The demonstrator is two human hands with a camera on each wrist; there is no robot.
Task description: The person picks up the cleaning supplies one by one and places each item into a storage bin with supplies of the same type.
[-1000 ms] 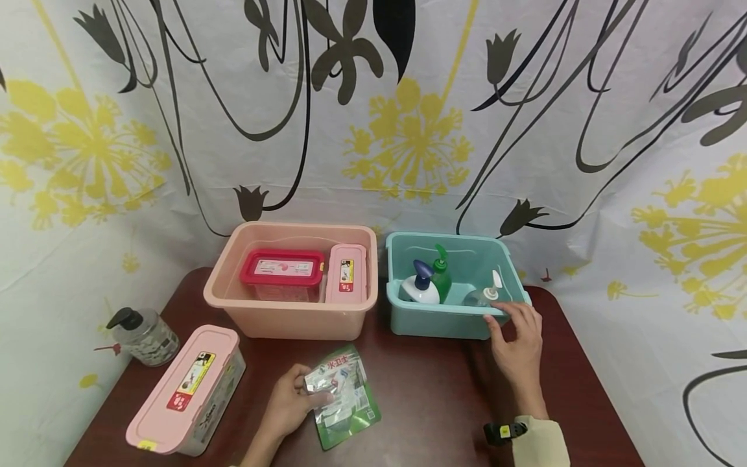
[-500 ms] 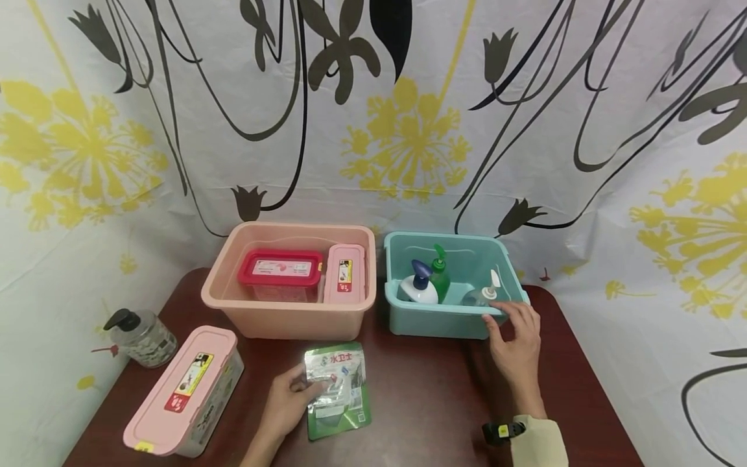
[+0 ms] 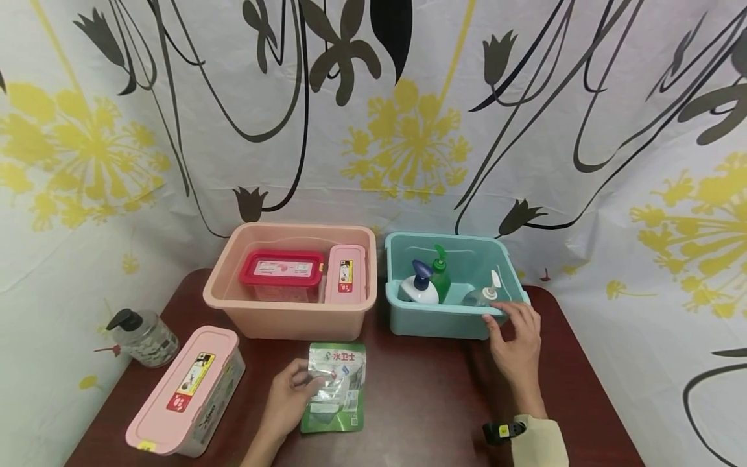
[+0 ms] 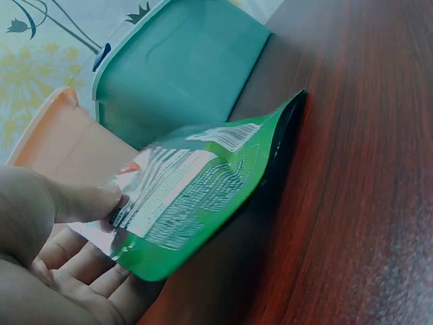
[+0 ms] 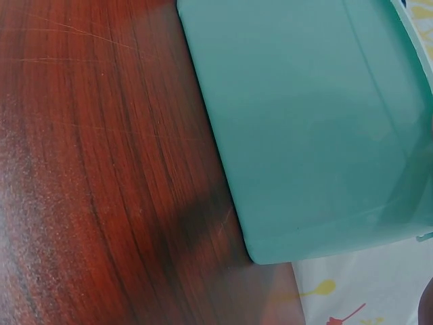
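Note:
My left hand (image 3: pixel 288 399) pinches the left side of a green and silver pouch (image 3: pixel 344 399) between thumb and fingers. In the left wrist view, the thumb presses on the printed face of the pouch (image 4: pixel 196 196), and its lower edge hangs close over the table. My right hand (image 3: pixel 518 344) grips the front rim of the teal bin (image 3: pixel 438 322) near its right corner, the thumb against the front wall. Inside the bin stand a white pump bottle with a blue head (image 3: pixel 419 292), a green pump bottle (image 3: pixel 440 279) and a clear pump bottle (image 3: pixel 481 297).
Left of the teal bin is a peach bin (image 3: pixel 297 322) holding a red-lidded box (image 3: pixel 282 269) and a pink-lidded box (image 3: pixel 345 275). Another pink-lidded box (image 3: pixel 183 389) and a clear bottle with a black pump (image 3: pixel 142 337) stand at the table's left side.
My left hand has turned the pouch from a slant to nearly upright in the head view, its lower end swinging left. My right hand stays on the teal bin's rim.

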